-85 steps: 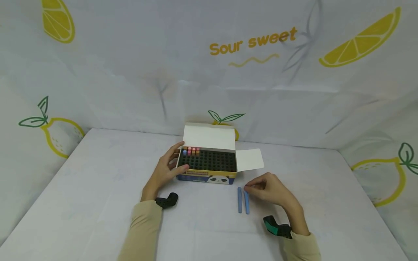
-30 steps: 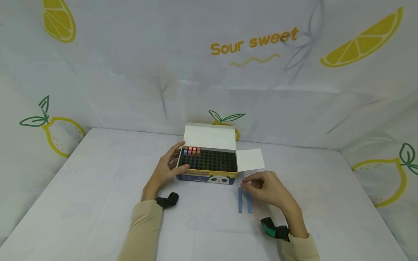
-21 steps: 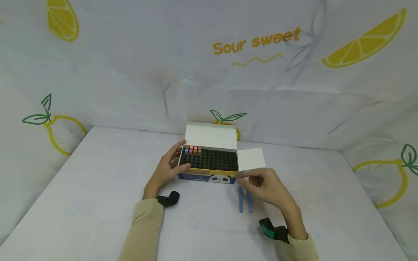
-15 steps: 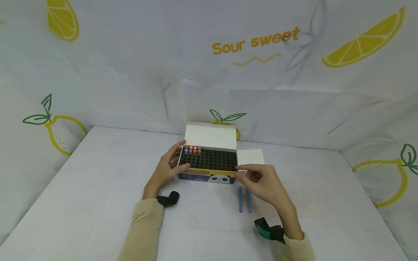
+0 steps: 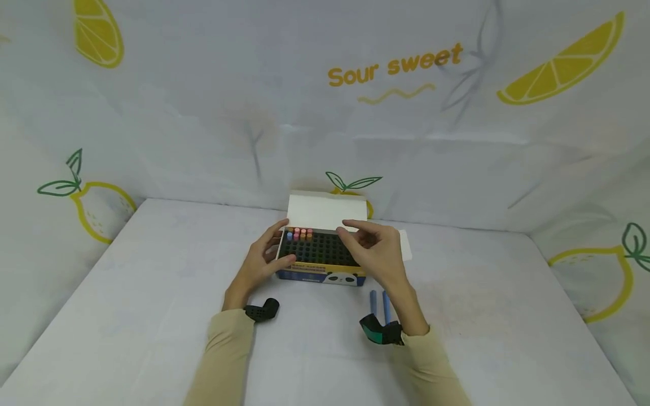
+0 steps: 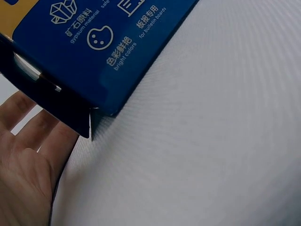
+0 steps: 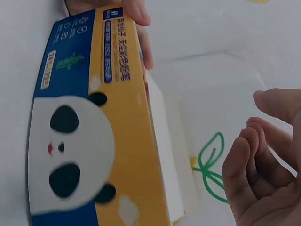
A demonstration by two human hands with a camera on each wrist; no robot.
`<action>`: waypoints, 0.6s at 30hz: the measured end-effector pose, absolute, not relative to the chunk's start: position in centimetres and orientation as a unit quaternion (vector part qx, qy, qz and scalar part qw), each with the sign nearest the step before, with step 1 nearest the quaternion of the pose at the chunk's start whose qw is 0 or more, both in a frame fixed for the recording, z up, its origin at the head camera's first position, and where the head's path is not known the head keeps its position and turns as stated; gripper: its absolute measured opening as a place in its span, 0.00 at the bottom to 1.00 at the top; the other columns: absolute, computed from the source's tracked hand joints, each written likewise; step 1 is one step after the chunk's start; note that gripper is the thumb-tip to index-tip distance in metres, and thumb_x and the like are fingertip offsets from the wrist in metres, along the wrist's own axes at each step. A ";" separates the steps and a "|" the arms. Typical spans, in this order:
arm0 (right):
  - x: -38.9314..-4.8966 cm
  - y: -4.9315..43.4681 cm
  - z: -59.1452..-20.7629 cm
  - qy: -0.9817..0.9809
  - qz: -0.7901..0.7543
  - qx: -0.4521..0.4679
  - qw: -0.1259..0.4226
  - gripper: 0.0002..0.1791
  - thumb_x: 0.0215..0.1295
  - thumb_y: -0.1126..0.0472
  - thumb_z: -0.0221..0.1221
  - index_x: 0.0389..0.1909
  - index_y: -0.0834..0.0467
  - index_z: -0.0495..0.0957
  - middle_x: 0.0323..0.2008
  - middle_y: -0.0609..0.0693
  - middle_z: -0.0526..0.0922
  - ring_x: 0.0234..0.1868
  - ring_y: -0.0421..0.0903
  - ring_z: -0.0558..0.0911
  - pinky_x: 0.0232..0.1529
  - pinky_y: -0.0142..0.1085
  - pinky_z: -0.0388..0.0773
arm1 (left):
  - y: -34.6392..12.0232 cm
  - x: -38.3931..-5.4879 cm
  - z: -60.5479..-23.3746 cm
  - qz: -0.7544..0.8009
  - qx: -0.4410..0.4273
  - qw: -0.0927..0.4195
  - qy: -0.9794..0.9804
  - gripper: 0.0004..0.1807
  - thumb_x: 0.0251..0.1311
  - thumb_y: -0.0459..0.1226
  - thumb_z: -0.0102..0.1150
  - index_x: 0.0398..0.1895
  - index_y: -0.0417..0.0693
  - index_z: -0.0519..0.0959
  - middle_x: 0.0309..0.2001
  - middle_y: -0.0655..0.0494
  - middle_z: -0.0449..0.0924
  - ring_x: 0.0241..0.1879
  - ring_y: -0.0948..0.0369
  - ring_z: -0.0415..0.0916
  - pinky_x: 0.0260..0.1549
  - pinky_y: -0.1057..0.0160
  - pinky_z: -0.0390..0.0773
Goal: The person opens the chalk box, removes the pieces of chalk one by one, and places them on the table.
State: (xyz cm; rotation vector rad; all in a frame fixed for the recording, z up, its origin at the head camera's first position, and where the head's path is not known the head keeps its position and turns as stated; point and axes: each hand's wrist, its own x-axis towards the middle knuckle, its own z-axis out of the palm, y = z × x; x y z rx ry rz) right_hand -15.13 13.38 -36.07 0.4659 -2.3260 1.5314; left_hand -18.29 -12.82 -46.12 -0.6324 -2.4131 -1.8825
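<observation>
"Sour sweet" (image 5: pixel 425 60) stands on the backdrop (image 5: pixel 193 146), above centre in the head view. The box (image 6: pixel 94 56) I hold reads "gypsum material", "bright colors", "for bulletin boards", upper left in the left wrist view.

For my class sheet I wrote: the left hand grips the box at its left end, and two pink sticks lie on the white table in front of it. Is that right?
The colour is wrong: the head view shows two blue sticks, not pink, on the white table in front of the box. The left hand does grip the box at its left end.
</observation>
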 end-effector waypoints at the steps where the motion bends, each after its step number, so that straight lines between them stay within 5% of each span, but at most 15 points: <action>1: -15.4 13.0 -36.1 -0.812 0.539 0.159 0.157 0.14 0.63 0.65 0.69 0.47 0.69 0.87 0.23 0.62 0.86 0.18 0.35 0.75 0.22 0.29 0.74 | -12.8 -18.3 -46.2 -0.602 -0.202 0.007 -0.772 0.44 0.62 0.43 0.68 0.80 0.59 0.59 0.65 0.38 0.73 0.65 0.40 0.74 0.63 0.36 0.76; 11: -17.4 9.1 -37.4 -0.811 0.549 0.135 0.151 0.19 0.62 0.62 0.70 0.51 0.67 0.86 0.21 0.62 0.84 0.17 0.36 0.74 0.22 0.27 0.73 | -12.8 -18.2 -46.2 -0.604 -0.192 0.008 -0.774 0.44 0.61 0.45 0.69 0.80 0.60 0.59 0.65 0.39 0.74 0.66 0.40 0.74 0.63 0.37 0.76; 18: -18.2 8.1 -38.8 -0.829 0.527 0.118 0.145 0.09 0.61 0.62 0.71 0.37 0.64 0.90 0.22 0.60 0.85 0.21 0.39 0.77 0.24 0.26 0.74 | -12.8 -18.4 -46.1 -0.600 -0.195 0.006 -0.776 0.45 0.61 0.48 0.69 0.80 0.64 0.59 0.65 0.39 0.74 0.66 0.40 0.73 0.64 0.35 0.75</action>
